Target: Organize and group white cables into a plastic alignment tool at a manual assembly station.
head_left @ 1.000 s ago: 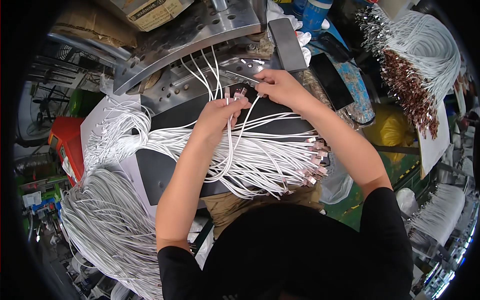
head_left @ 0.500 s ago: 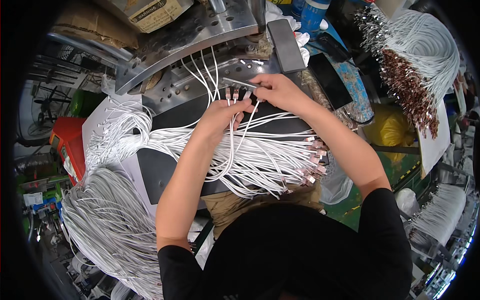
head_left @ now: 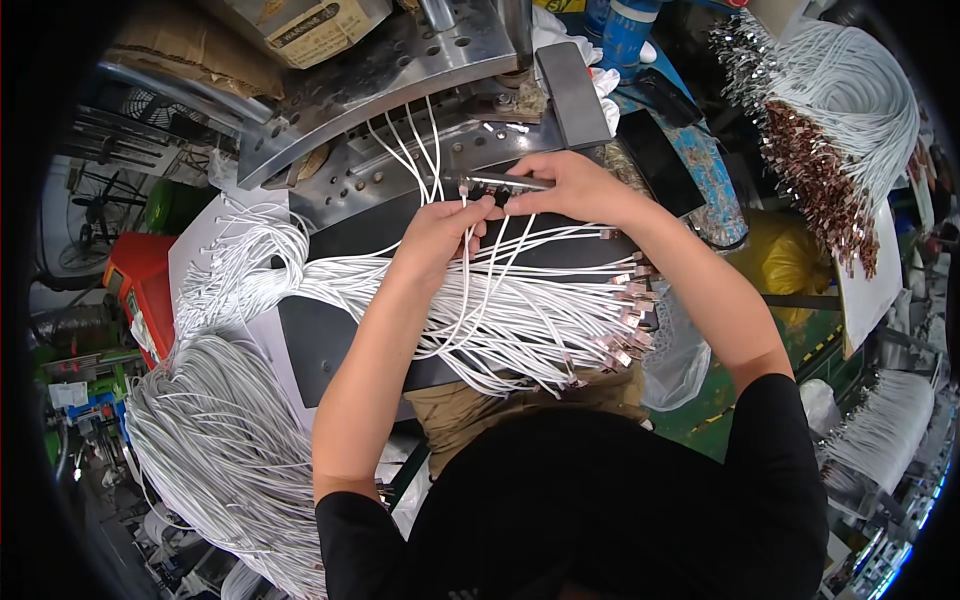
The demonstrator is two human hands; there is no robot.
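Above black board, right hand grips crosswise metal tool; left hand pinches white cable, plug pointing away.

The black tabletop carries a long bundle of white cables, fanned toward its right edge.

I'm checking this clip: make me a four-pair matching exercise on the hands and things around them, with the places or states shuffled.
Column one:
1. Left hand
2. Right hand
3. Yellow bag
4. Blue container

Column two:
A. At the picture's top edge, right of centre
B. Grips a slim metal tool
C. Right of the hands, near mid-height in the picture
D. Holds a white cable close to its connector end

Right pairs: 1-D, 2-B, 3-C, 4-A
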